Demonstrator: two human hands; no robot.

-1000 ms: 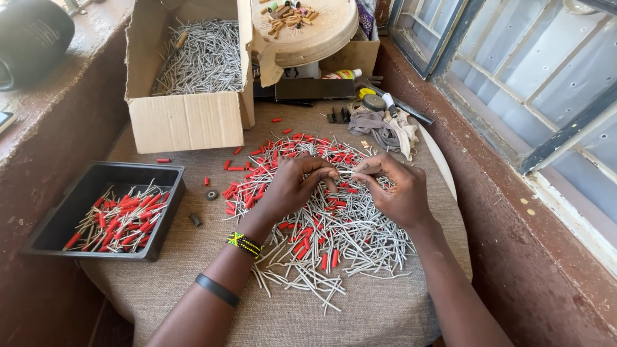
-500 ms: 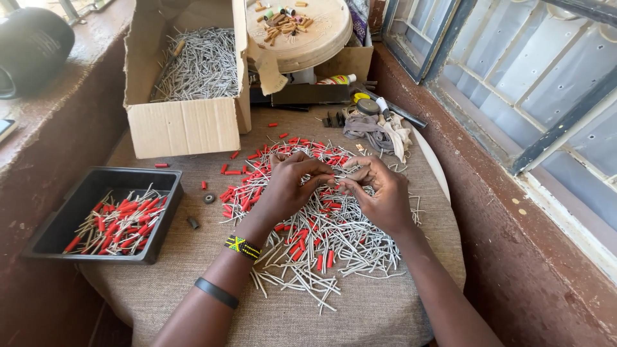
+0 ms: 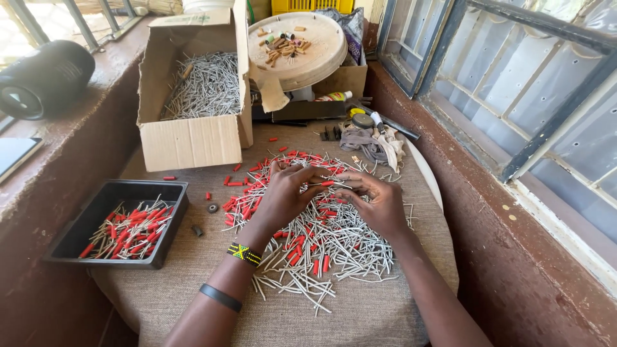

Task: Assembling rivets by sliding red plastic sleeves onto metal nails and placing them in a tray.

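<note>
Metal pins [image 3: 334,247] with red sleeves [image 3: 247,209] are lying heaped on the burlap-covered table [image 3: 360,315], both my hands working over the heap.

I'm curling my left hand [image 3: 286,196] narrow, fingertips pinching a red sleeve, and I'm meeting it with my right hand [image 3: 379,202], fingers bent close and gripping what looks like a thin pin; too small to tell exactly. My hands are touching at the fingertips above the middle of the pile. Sitting left of me is a black tray [image 3: 90,222] holding sleeved pins, and behind it an open cardboard box [image 3: 189,138] of bare pins. Crumpled rag [image 3: 373,141] is lying near the far edge.
</note>
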